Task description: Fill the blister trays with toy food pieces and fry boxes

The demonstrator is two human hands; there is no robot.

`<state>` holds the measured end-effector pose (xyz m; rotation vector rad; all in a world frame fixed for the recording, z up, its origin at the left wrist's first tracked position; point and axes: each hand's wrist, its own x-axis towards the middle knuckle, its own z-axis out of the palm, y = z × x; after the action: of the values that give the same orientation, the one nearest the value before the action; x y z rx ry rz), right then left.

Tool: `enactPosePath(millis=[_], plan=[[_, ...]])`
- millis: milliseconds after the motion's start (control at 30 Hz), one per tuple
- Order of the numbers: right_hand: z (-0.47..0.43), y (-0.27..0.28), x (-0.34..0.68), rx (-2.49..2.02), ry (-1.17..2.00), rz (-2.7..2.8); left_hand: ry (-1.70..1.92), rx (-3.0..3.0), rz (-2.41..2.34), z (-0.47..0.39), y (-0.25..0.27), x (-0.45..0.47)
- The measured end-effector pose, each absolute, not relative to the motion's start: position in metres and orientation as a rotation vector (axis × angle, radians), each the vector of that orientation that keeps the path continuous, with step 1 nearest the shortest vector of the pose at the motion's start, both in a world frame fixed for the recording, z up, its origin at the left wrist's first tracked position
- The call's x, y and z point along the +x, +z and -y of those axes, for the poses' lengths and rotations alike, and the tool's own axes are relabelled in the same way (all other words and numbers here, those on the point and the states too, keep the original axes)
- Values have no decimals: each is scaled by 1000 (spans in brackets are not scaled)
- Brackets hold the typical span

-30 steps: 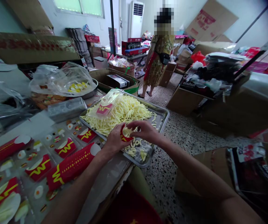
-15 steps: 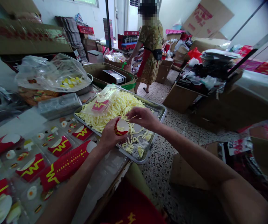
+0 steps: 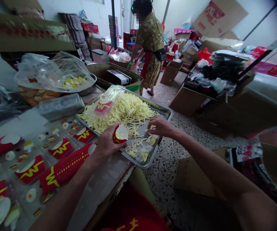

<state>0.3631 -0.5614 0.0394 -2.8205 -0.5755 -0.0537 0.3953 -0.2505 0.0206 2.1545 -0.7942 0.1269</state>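
My left hand (image 3: 106, 141) is closed around a small red french fry carton (image 3: 119, 134) with a white inside, held over the near left edge of the metal tray (image 3: 151, 162). A few pale yellow sticks show in the carton's mouth. To the right, my right hand (image 3: 161, 126) is low over the tray, its fingers curled in a pinch on pale toy french fries. Behind both hands rises a big heap of these french fries (image 3: 131, 107). A clear plastic bag with a red-and-yellow W print (image 3: 104, 106) lies on the heap's left side.
Flat packs with red W cartons (image 3: 61, 148) and small toy foods cover the table at left. Behind them are a clear plastic tray (image 3: 61, 106) and a bowl under plastic (image 3: 86, 89). Cardboard boxes (image 3: 188, 99) crowd the floor at right. A person (image 3: 150, 41) stands beyond the table.
My right hand has moved right, away from the carton, and down to the loose pieces. My left hand has shifted slightly left with the carton. The person beyond has leaned left.
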Motion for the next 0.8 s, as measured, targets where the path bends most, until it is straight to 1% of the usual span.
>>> enactPosePath(millis=[100,167,267,367,500,600,667,800], plan=[[570,48,356,-2850,112,769,107,2139,856,256,17,393],[569,45,353,-2891,183,806,108,2112,917,264,15,393],[567,32,354,-2844,134,660,91,2059,958,271,14,394],[566,26,357,-2594,13,281,70,2049,930,269,12,395],[548,37,356,-2042,129,-86,74,2081,878,270,11,395],[519,48,357,-1841,163,-151,99,2101,854,281,10,395],[499,49,360,-1879,79,-122,126,2125,806,292,9,394],[471,40,367,-2213,-207,-45,189,2194,694,307,6,390]])
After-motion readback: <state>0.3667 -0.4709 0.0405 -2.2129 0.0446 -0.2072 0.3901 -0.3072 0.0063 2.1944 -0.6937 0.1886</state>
